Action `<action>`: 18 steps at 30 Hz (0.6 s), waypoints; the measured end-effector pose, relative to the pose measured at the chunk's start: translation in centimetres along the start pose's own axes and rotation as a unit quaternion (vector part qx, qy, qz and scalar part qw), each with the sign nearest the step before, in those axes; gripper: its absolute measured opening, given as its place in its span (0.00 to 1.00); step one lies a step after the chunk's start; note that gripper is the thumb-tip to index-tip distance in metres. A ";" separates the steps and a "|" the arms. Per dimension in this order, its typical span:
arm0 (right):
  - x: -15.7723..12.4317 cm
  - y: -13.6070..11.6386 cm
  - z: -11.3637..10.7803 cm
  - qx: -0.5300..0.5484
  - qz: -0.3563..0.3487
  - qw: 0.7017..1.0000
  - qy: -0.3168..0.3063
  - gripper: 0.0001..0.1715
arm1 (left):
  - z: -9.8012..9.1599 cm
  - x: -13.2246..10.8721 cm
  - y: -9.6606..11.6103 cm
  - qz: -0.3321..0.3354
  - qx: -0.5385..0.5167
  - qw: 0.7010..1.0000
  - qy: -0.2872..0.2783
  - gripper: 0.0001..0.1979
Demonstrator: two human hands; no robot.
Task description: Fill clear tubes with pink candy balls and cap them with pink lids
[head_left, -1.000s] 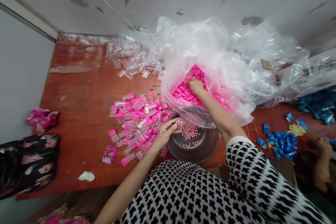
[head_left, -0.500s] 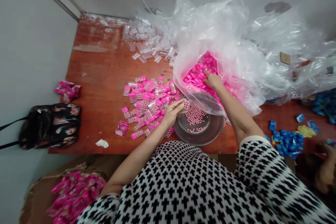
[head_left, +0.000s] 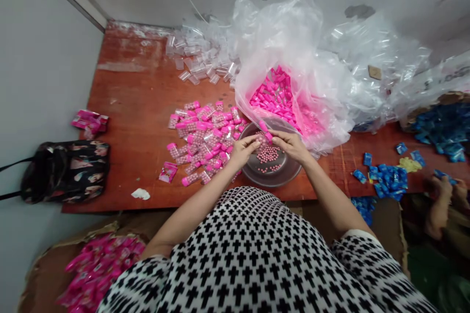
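Observation:
Over the metal bowl [head_left: 253, 177], my left hand [head_left: 242, 150] is closed on a small clear plastic bottle [head_left: 261, 140] filled with pink beads. My right hand [head_left: 290, 145] pinches a bright pink cap [head_left: 269, 137] at the bottle's end; whether it is seated there I cannot tell. Another pink piece [head_left: 263, 126] shows just above it. Loose pink beads [head_left: 267, 154] lie in the bowl below. Behind the bowl, an open plastic bag [head_left: 245, 80] holds many pink caps [head_left: 273, 93]. To the left is a heap of capped, bead-filled bottles [head_left: 205, 132].
Empty clear bottles [head_left: 209, 56] lie at the back by the wall. A dark patterned bag [head_left: 69, 171] and pink packets [head_left: 90, 121] sit at the left edge. Blue packets [head_left: 391, 181] lie at right, near another person's hand [head_left: 442, 190]. A carton of pink packets [head_left: 103, 269] stands below.
My right hand has come out of the bag of caps and over the bowl, bringing a pink cap to the bottle in my left hand. The view has shifted slightly.

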State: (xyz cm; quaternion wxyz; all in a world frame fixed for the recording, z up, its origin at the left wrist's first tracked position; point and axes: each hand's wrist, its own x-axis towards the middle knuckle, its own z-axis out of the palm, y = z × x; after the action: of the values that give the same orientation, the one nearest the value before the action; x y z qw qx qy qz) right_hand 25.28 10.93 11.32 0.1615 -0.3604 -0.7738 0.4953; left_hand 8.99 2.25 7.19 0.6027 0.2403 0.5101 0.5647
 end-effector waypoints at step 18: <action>-5.2 -2.8 2.3 -0.160 -0.084 0.978 0.107 0.13 | 0.2 -3.8 -0.6 0.166 0.226 0.960 -0.014 0.14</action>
State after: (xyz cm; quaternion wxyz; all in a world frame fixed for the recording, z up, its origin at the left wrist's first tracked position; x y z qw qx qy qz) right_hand 26.36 4.99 13.27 0.2250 -0.3662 -0.8487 0.3081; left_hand 10.02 -1.33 8.05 0.4379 0.4594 0.5689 0.5230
